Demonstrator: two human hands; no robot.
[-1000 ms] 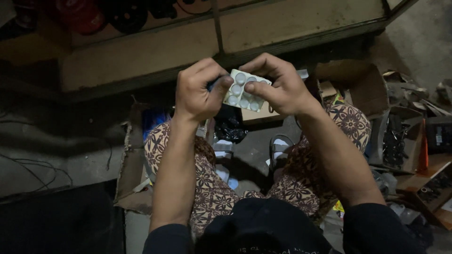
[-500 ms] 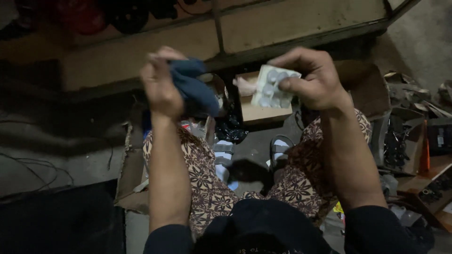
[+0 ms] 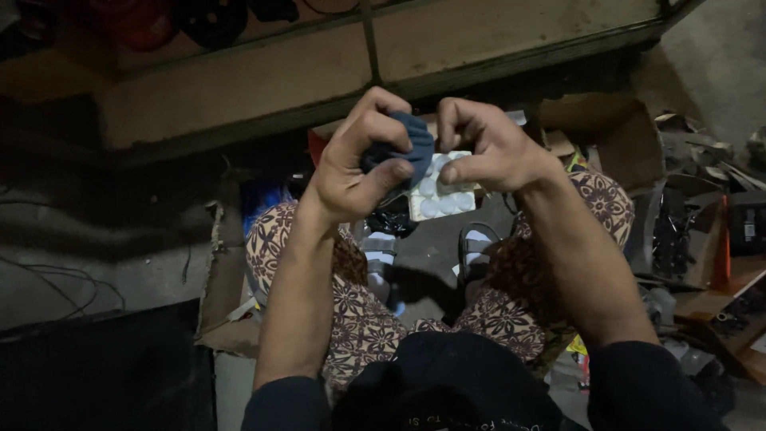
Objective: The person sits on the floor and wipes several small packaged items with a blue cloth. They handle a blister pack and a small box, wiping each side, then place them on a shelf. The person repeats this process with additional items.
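My left hand (image 3: pixel 355 168) grips a dark blue cloth (image 3: pixel 407 144) and presses it against a small white plate with several round domes (image 3: pixel 439 195). My right hand (image 3: pixel 491 148) holds that white plate by its upper right edge, thumb and fingers pinching it. Both hands are raised in front of me, above my knees in patterned trousers (image 3: pixel 351 311). Part of the plate is hidden by the cloth and my fingers.
A long wooden shelf edge (image 3: pixel 239 88) runs across the top. Torn cardboard boxes (image 3: pixel 606 136) and dark parts (image 3: pixel 670 231) lie to the right. Cardboard (image 3: pixel 219 263) and thin cables (image 3: pixel 64 287) lie on the floor at left. My sandalled feet (image 3: pixel 475 243) rest on the concrete.
My left hand had swung away to the left with the cloth, then came back. The cloth now lies on the white plate, and both hands sit close together again.
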